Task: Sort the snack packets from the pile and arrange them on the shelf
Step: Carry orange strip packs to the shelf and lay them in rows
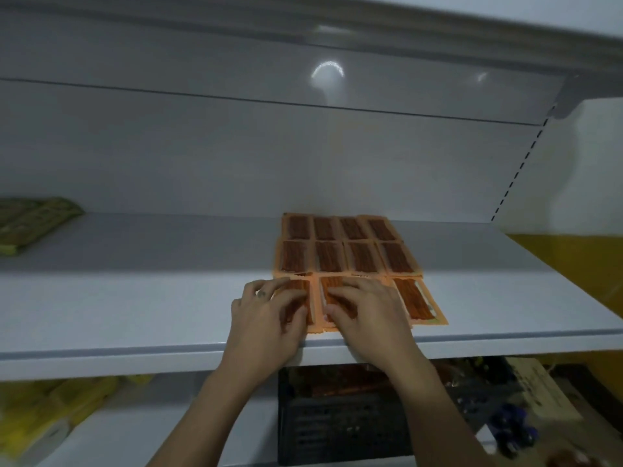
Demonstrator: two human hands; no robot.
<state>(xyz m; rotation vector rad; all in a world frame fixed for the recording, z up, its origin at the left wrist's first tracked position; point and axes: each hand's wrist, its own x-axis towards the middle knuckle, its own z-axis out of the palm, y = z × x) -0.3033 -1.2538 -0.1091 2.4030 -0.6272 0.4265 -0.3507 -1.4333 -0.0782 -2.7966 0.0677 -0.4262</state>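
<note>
A sheet of joined orange snack packets (350,251) lies flat on the white shelf (135,298), right of centre, reaching from the back wall to near the front edge. My left hand (269,311) rests on the front-left packet with fingers spread over it. My right hand (367,311) lies on the front-middle packets, its fingers slightly bent and pressing down. The front-right packet (416,303) is uncovered. Whether either hand pinches a packet edge cannot be seen.
A green packet sheet (30,224) lies at the shelf's far left. Below the shelf stand a dark crate (337,429) holding more orange packets, yellow packets (50,409) on the left and mixed goods at lower right. A slotted upright (519,170) marks the shelf's right end.
</note>
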